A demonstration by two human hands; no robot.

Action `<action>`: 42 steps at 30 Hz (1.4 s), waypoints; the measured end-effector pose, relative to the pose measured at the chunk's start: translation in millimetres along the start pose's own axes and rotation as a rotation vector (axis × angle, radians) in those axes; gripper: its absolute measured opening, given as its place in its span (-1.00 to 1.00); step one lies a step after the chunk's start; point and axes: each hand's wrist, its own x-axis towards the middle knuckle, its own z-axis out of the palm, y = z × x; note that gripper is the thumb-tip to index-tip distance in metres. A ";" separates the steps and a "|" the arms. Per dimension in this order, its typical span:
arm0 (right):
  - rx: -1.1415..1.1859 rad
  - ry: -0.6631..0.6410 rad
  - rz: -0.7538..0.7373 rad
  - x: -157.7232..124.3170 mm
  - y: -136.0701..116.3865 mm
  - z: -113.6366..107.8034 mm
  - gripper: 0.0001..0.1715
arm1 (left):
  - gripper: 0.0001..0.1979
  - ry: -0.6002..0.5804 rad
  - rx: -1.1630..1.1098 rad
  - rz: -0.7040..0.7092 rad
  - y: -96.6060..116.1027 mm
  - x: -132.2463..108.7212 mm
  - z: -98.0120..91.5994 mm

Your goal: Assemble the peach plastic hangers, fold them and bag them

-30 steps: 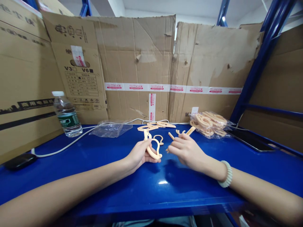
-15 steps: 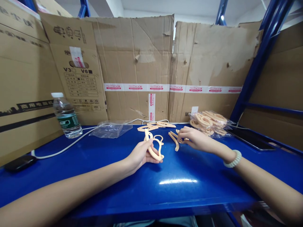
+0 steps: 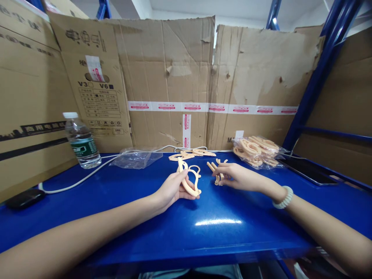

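Observation:
My left hand (image 3: 176,187) is closed around a cream-coloured curved frame piece (image 3: 190,189) with a large rounded opening, held tilted above the blue table. Just behind it lies a small looped piece (image 3: 195,169) of the same colour, partly covered by the held one. To the right, my right hand (image 3: 235,176) points its fingers down, bent together at the near ends of several narrow curved strips (image 3: 212,166). The fingertips pinch at one strip, partly hidden under them. More small curved pieces (image 3: 221,161) lie just behind this hand.
Several flat cream pieces (image 3: 181,157) lie at the back by a white cable (image 3: 162,148). A clear bag of similar pieces (image 3: 255,151) and a dark tablet-like slab (image 3: 305,170) sit right. Left are an empty plastic bag (image 3: 136,159), water bottle (image 3: 83,143) and black object (image 3: 25,199). Cardboard (image 3: 168,77) stands behind.
My right hand has shifted slightly toward me, down onto the near ends of the strips, uncovering small pieces behind it. My left hand stays almost still with the frame piece.

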 end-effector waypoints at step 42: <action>0.876 0.291 -0.030 5.2 -44.9 18.3 -0.67 | -0.68 0.015 0.557 0.610 -7.8 -9.6 -6.9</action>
